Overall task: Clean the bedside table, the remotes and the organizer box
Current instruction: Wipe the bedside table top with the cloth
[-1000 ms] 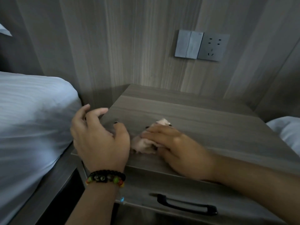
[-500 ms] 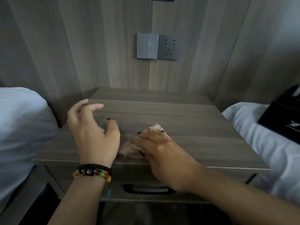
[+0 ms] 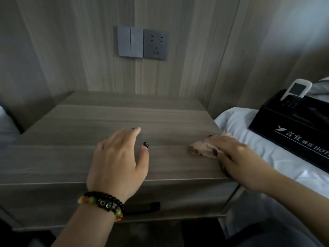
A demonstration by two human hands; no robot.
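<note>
Head view, white remote [image 3: 297, 90] upright in organizer box [image 3: 284, 132], screen end up

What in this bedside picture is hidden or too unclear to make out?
Head view only:
- Organizer box: its right end and printed lettering are cut off by the frame edge.
- White remote: its lower part sits inside the box; buttons too small to read.
- Cloth: partly covered by the right hand.
- Drawer handle: its left part is behind the left hand and its wrist.
- Drawer contents: unseen.
</note>
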